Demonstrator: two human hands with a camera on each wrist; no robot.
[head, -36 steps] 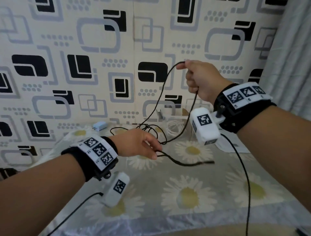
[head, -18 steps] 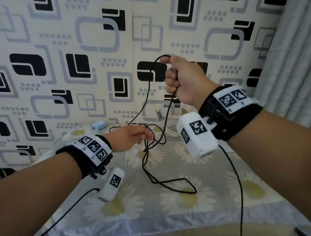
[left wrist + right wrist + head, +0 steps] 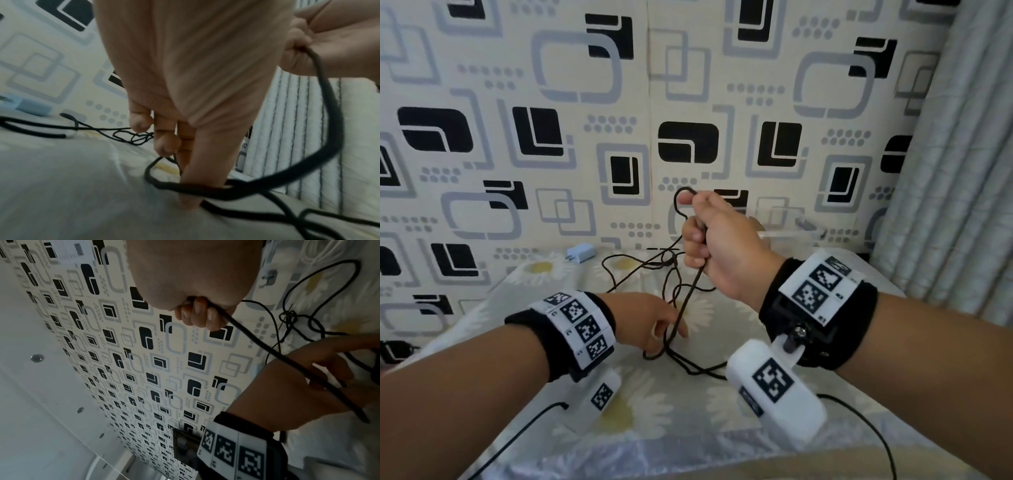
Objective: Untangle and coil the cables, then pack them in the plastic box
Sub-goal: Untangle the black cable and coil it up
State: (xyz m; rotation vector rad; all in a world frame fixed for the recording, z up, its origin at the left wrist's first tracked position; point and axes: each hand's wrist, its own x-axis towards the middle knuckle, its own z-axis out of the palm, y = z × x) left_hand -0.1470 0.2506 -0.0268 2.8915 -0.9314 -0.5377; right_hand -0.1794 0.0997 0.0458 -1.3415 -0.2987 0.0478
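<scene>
My right hand (image 3: 717, 240) grips the black cable (image 3: 690, 294) at centre frame, hanging steeply toward my open left hand (image 3: 645, 320), whose straight fingers (image 3: 190, 191) touch the loops below.

home room, likely a bedroom, daisy-print bedsheet (image 3: 722, 404), geometric black-and-grey wallpaper (image 3: 551, 137), pale pleated curtain (image 3: 955, 171), blue charger plug (image 3: 581, 253)

A blue charger block (image 3: 581, 253) lay on the daisy-print cloth (image 3: 654, 428), near the patterned wall (image 3: 517, 102); a curtain (image 3: 955, 171) hung beside that wall.
</scene>
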